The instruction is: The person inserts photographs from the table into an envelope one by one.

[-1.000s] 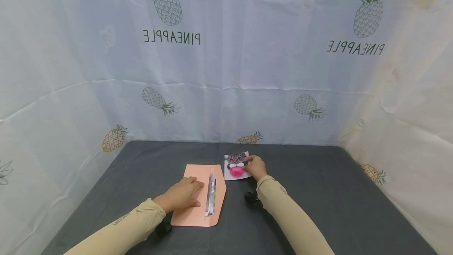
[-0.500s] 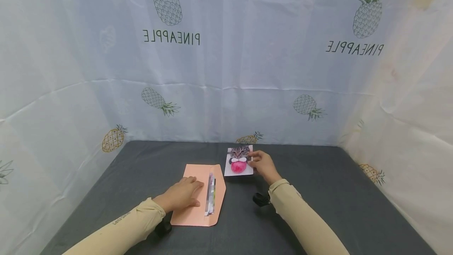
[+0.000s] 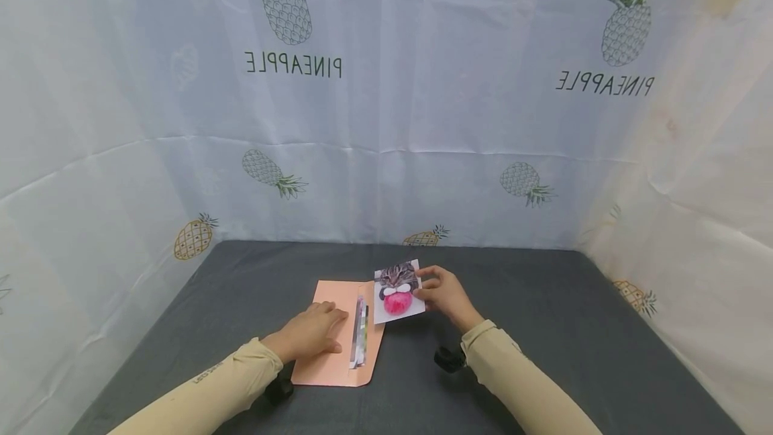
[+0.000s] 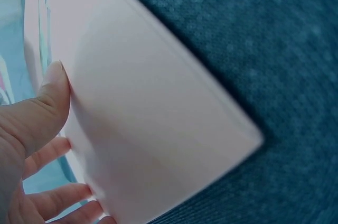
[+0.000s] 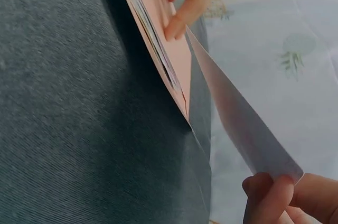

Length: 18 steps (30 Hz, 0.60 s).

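Observation:
A peach envelope (image 3: pixel 326 354) lies on the dark tablecloth with its flap side to the right. Several photo cards (image 3: pixel 360 337) stick a little out of its opening. My left hand (image 3: pixel 311 331) rests on the envelope's left part, fingers and thumb spread over the paper. In the left wrist view, the thumb (image 4: pixel 50 97) lies along the paper near the slot. My right hand (image 3: pixel 445 295) pinches the right edge of a photo (image 3: pixel 398 294) showing a tabby cat and a pink pompom. The photo is tilted and overlaps the flap's upper right in the head view.
Dark cloth (image 3: pixel 513 314) covers the table around both hands. A white curtain printed with pineapples (image 3: pixel 386 193) hangs behind and along both sides. Black wrist-camera mounts (image 3: pixel 449 359) sit under the wrists.
The photo first rose from the cloth with my right hand, then swung left and nearer, over the envelope's flap edge. My left hand has stayed in place on the envelope.

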Each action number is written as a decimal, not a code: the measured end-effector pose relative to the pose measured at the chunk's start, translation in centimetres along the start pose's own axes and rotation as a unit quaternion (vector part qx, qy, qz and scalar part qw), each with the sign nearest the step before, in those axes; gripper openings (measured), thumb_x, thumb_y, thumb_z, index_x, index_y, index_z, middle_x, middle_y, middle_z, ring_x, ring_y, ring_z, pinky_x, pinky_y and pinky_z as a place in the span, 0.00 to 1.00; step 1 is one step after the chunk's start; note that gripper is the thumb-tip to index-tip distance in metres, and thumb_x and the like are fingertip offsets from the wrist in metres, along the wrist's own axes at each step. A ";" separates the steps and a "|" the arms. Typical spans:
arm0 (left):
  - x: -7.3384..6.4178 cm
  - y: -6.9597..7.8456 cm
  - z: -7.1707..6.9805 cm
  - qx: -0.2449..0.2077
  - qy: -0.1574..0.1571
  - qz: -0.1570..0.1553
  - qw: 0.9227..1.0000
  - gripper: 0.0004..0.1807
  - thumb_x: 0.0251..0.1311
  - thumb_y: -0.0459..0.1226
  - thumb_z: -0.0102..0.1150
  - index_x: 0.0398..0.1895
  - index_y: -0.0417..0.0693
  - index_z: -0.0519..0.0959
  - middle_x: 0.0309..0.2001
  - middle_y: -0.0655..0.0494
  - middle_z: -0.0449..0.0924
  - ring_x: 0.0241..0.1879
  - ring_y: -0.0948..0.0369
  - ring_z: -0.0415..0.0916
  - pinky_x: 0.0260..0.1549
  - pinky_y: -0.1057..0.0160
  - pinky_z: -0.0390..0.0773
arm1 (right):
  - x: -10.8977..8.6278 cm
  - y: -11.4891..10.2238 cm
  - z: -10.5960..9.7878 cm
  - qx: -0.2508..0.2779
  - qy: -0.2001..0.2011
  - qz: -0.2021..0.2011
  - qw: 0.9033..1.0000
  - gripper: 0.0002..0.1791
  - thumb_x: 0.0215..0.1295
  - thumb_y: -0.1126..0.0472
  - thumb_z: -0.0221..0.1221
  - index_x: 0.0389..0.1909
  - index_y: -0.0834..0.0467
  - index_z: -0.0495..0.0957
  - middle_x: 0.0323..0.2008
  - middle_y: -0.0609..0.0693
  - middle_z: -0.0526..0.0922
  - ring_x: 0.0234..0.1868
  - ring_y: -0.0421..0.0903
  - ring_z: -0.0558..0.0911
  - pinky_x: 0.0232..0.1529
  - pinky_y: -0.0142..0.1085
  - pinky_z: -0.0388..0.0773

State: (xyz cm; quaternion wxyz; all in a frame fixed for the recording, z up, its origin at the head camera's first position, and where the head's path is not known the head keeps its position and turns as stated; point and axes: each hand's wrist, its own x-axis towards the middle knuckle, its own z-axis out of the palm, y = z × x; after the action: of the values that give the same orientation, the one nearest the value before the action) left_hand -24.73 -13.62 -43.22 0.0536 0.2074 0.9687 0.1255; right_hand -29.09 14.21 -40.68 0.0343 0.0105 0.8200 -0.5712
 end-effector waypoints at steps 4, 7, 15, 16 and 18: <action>0.0 0.0 0.0 -0.002 -0.004 -0.001 1.000 0.33 0.51 0.47 0.71 0.60 0.46 0.75 0.64 0.40 0.69 0.64 0.43 0.65 0.59 0.42 0.69 | -0.3 0.2 0.3 -0.017 -0.009 -0.001 1.000 0.23 0.56 0.68 0.66 0.54 0.60 0.76 0.35 0.54 0.85 0.25 0.44 0.78 0.27 0.37 0.79; 0.0 0.0 0.1 -0.003 -0.006 -0.001 1.000 0.33 0.51 0.47 0.71 0.60 0.46 0.75 0.65 0.40 0.68 0.65 0.44 0.65 0.59 0.42 0.69 | -0.5 0.2 0.4 -0.022 -0.017 -0.006 1.000 0.23 0.55 0.69 0.66 0.54 0.60 0.77 0.34 0.54 0.85 0.24 0.44 0.78 0.28 0.38 0.80; 0.0 -0.1 0.0 0.001 0.000 0.006 1.000 0.33 0.51 0.47 0.71 0.60 0.46 0.75 0.64 0.39 0.69 0.65 0.43 0.65 0.59 0.42 0.69 | -0.9 0.1 0.8 -0.045 -0.032 -0.011 0.998 0.22 0.54 0.69 0.66 0.52 0.61 0.77 0.35 0.54 0.85 0.28 0.43 0.80 0.28 0.36 0.79; 0.0 -0.1 0.0 0.002 -0.001 0.007 1.000 0.33 0.51 0.47 0.71 0.60 0.46 0.75 0.64 0.39 0.69 0.64 0.43 0.65 0.59 0.42 0.69 | -0.9 0.1 0.9 -0.049 -0.033 -0.011 0.998 0.22 0.54 0.69 0.66 0.52 0.61 0.77 0.35 0.53 0.85 0.28 0.43 0.80 0.28 0.37 0.80; 0.0 -0.1 0.0 0.002 -0.002 0.005 1.000 0.33 0.50 0.47 0.71 0.60 0.46 0.75 0.64 0.39 0.69 0.64 0.43 0.65 0.59 0.42 0.70 | -0.9 0.1 1.0 -0.057 -0.033 -0.010 0.998 0.22 0.53 0.69 0.66 0.52 0.61 0.77 0.34 0.53 0.85 0.28 0.43 0.80 0.28 0.37 0.80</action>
State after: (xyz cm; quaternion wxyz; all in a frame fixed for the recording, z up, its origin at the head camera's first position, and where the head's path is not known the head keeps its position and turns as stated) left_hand -24.75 -13.68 -43.28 0.0541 0.2125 0.9679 0.1230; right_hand -28.17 13.31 -41.05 0.0556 -0.0187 0.8495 -0.5243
